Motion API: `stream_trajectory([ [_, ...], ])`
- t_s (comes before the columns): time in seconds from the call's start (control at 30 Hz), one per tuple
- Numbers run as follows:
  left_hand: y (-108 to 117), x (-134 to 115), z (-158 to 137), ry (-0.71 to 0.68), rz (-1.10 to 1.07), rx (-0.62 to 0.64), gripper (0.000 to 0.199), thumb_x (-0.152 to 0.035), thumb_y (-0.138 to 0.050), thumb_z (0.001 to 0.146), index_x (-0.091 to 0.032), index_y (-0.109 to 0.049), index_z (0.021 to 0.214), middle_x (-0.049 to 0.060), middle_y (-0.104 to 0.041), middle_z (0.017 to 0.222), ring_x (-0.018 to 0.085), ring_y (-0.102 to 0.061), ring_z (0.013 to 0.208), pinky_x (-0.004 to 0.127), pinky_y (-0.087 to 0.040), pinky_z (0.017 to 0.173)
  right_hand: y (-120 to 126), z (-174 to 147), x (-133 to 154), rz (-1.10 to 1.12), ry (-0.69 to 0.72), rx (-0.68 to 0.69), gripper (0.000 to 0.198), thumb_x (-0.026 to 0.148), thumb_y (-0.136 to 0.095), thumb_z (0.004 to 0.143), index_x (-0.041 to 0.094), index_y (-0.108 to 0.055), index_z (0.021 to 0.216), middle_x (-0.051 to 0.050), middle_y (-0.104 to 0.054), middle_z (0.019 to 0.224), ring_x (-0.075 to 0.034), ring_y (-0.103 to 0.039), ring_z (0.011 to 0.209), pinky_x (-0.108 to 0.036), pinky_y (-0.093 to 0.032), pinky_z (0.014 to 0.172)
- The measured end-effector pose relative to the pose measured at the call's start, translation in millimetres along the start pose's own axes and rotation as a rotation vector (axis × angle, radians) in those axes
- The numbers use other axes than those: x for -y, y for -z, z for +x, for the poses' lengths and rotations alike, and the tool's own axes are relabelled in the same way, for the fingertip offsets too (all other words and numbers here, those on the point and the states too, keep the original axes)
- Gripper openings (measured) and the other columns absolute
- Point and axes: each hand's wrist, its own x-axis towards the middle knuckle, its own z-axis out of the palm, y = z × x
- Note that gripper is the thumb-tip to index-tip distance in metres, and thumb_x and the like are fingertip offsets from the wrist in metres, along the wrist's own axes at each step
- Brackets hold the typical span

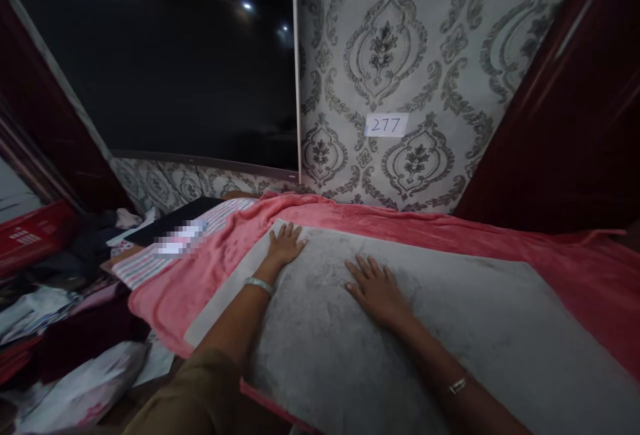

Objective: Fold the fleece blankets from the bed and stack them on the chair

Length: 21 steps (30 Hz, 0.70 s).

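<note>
1. Head view: pressing the left hand (285, 246) flat, fingers parted, onto the grey sheet (325, 328) at the far left corner, gripping nothing.
2. Resting the right hand (379, 291) palm down, fingers spread, farther right on the same sheet, pinching nothing.
3. Showing the grey sheet on top of the pink blanket (220, 265), from centre to near right.
4. Possibly skewing the sheet through uneven pressure between the two palms, given rumpled, loose fabric underneath at left.
5. Perhaps dislodging the striped cloth (145, 265) at far left through a sideways drag on the blanket.
</note>
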Motion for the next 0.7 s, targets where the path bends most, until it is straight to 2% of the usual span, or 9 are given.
stream_trajectory([
  [0.13,-12.4,4.2,5.2,0.037,0.042,-0.069,0.067,-0.061,-0.029,0.097,-0.030,-0.031,0.156,0.009,-0.017,0.168,0.034,-0.013,0.154,0.061,-0.013,0.120,13.6,34.7,11.2,0.025,0.033,0.009,0.062,0.052,-0.032,0.103,0.028,-0.026,0.159,-0.007,-0.013,0.166,-0.030,-0.008,0.153,-0.058,-0.010,0.119],
  [0.27,-9.9,4.0,5.0,0.051,0.061,-0.040,0.068,-0.063,-0.030,0.097,-0.030,-0.031,0.157,0.012,-0.018,0.167,0.036,-0.014,0.153,0.062,-0.015,0.119,21.8,83.0,29.9,0.071,0.086,-0.042,0.062,0.052,-0.032,0.103,0.028,-0.025,0.160,-0.006,-0.011,0.166,-0.028,-0.006,0.153,-0.057,-0.009,0.120],
  [0.37,-5.9,1.6,3.4,0.048,0.059,-0.031,0.068,-0.063,-0.029,0.097,-0.030,-0.031,0.156,0.011,-0.018,0.167,0.037,-0.015,0.153,0.061,-0.016,0.119,17.0,101.2,25.7,0.085,0.078,-0.036,0.061,0.054,-0.032,0.103,0.028,-0.029,0.158,-0.006,-0.016,0.166,-0.028,-0.011,0.152,-0.055,-0.011,0.120],
  [0.5,-4.5,-0.3,4.1,0.042,0.050,-0.022,0.069,-0.063,-0.030,0.097,-0.029,-0.030,0.157,0.011,-0.017,0.167,0.037,-0.015,0.153,0.060,-0.016,0.120,7.1,93.7,-19.9,0.038,-0.010,-0.069,0.062,0.055,-0.030,0.103,0.027,-0.031,0.158,-0.006,-0.020,0.165,-0.029,-0.016,0.151,-0.054,-0.014,0.120],
  [0.6,-4.7,-0.4,5.4,0.045,0.045,-0.011,0.069,-0.063,-0.031,0.097,-0.029,-0.031,0.157,0.011,-0.017,0.168,0.037,-0.016,0.153,0.059,-0.015,0.120,5.8,70.3,-76.0,-0.034,-0.145,-0.105,0.061,0.054,-0.028,0.103,0.027,-0.032,0.157,-0.007,-0.021,0.164,-0.031,-0.019,0.150,-0.059,-0.018,0.118],
  [0.7,-4.1,-0.5,5.4,0.048,0.040,-0.017,0.069,-0.063,-0.030,0.097,-0.029,-0.030,0.157,0.011,-0.017,0.168,0.036,-0.017,0.153,0.058,-0.014,0.120,7.8,31.2,-140.5,-0.058,-0.307,-0.112,0.062,0.051,-0.025,0.102,0.024,-0.032,0.158,-0.009,-0.024,0.163,-0.032,-0.022,0.149,-0.062,-0.021,0.116],
])
